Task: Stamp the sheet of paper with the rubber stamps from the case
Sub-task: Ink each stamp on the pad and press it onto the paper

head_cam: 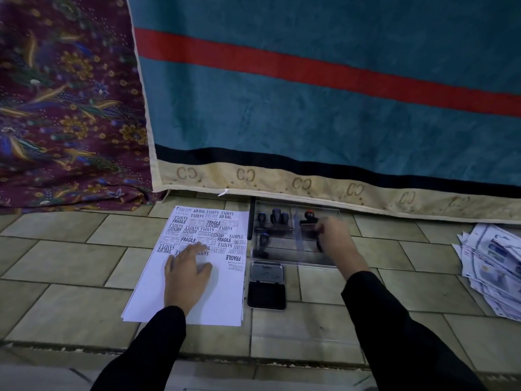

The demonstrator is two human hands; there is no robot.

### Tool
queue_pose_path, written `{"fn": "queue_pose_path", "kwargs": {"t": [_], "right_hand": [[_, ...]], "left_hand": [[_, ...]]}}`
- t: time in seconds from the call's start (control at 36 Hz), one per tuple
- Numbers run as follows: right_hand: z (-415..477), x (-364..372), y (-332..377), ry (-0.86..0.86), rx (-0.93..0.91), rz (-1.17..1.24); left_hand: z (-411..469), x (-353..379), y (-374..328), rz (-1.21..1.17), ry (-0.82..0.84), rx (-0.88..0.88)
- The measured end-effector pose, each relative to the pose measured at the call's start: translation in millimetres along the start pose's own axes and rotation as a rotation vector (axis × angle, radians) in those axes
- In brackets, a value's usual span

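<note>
Tiled floor (70,263) carries everything. Nearest, my left hand (187,275) lies flat, fingers spread, on the sheet of paper (220,300), fingertips over printed words; if that ink is wet, I could smear it. Just right sits the ink pad (266,294), lid open. Beyond, the clear case (296,256) holds dark-handled stamps (277,218) at its left and 1 red-capped stamp (308,214) by my right hand (334,238), fingers curled down inside; blur hides whether they grip. The crowded upper sheet risks overlapping prints. Farthest hangs a teal blanket (310,108).
</note>
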State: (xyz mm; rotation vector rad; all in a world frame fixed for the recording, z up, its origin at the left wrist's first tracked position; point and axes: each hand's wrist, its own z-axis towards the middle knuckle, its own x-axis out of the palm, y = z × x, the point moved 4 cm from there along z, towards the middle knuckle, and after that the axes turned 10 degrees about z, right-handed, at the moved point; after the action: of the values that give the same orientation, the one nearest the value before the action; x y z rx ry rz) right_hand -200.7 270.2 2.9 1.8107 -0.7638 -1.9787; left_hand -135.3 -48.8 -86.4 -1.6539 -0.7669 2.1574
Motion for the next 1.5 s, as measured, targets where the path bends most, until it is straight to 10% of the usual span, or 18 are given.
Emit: {"fn": "queue_pose_path", "kwargs": {"t": [0.31, 0.69, 0.86, 1.5], "right_hand": [[-5, 5, -13, 0.108, 0.043, -0.259], [-26, -21, 7, -0.106, -0.109, 0.005], [-70, -7, 39, -0.032, -0.284, 0.217], [-128, 47, 49, 0.16, -0.422, 0.173]], "left_hand": [[0, -7, 7, -0.636, 0.024, -0.222], [-15, -9, -16, -0.078, -0.123, 0.326], [-29, 10, -41, 0.07, 0.142, 0.518], [-37, 35, -46, 0.19, 0.283, 0.51]]}}
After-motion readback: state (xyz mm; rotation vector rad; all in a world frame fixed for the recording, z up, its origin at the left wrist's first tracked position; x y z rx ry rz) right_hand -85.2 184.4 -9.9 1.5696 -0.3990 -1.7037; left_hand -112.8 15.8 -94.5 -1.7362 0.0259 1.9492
